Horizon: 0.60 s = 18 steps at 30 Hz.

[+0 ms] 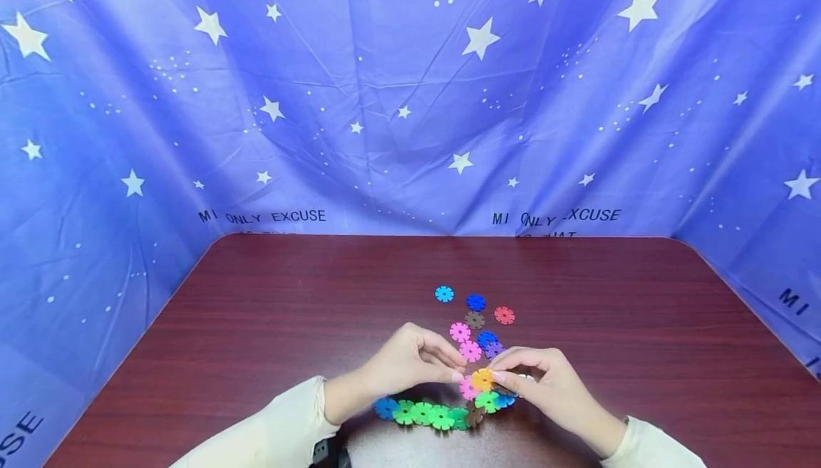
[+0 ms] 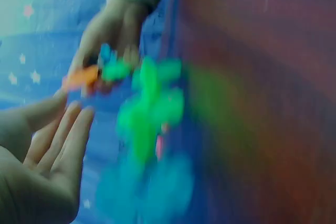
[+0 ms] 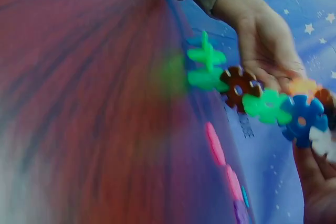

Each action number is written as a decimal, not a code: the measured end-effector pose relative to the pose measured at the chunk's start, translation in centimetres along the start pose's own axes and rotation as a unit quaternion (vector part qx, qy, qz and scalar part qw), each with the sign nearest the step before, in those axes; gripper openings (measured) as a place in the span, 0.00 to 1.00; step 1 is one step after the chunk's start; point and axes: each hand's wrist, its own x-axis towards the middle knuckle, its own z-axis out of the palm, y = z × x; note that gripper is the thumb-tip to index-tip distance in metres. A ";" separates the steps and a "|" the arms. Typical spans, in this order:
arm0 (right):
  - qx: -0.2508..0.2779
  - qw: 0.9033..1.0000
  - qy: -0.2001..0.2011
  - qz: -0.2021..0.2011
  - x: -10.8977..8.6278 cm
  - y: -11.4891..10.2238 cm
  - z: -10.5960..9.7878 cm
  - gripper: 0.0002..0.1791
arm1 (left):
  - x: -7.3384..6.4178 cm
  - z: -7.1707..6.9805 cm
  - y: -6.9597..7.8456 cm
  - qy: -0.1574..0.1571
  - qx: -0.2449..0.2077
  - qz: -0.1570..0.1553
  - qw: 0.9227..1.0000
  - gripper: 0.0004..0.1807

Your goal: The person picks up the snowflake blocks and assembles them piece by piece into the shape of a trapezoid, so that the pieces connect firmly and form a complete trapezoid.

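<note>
A chain of interlocked notched plastic discs [image 1: 441, 417] hangs in a curve below both hands, its blue, green and brown pieces pushed together at the slots. My right hand [image 1: 554, 386] pinches the chain's upper end at an orange disc [image 1: 482, 380], with the thumb on its edge. A pink disc [image 1: 468, 387] meets the orange one. My left hand [image 1: 400, 365] pinches this pink disc at its left edge, thumb and index tips close together. Beside the right fingers, a blue disc [image 3: 303, 120] and a white disc [image 3: 323, 142] belong to the chain. Motion blurs the left wrist view.
Loose discs lie on the dark red table [image 1: 288, 311] beyond the hands: light blue [image 1: 444, 294], red [image 1: 504, 315], brown [image 1: 474, 320], purple [image 1: 493, 350], plus several pink and dark blue ones. A blue star-patterned curtain [image 1: 385, 97] surrounds the table's back and sides.
</note>
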 end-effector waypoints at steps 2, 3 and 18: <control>0.003 1.000 -0.016 -0.004 -0.2 -0.1 -0.6 0.13 | 0.2 -0.6 -0.3 -0.030 0.004 -0.020 0.999 0.09; 0.006 1.000 -0.022 0.000 -0.3 -0.2 -0.9 0.13 | 0.2 -0.8 -0.5 -0.042 0.005 -0.030 0.999 0.09; 0.004 0.999 -0.037 -0.005 -0.4 -0.9 -1.9 0.15 | 1.7 1.2 -3.1 -0.011 0.055 -0.064 0.996 0.15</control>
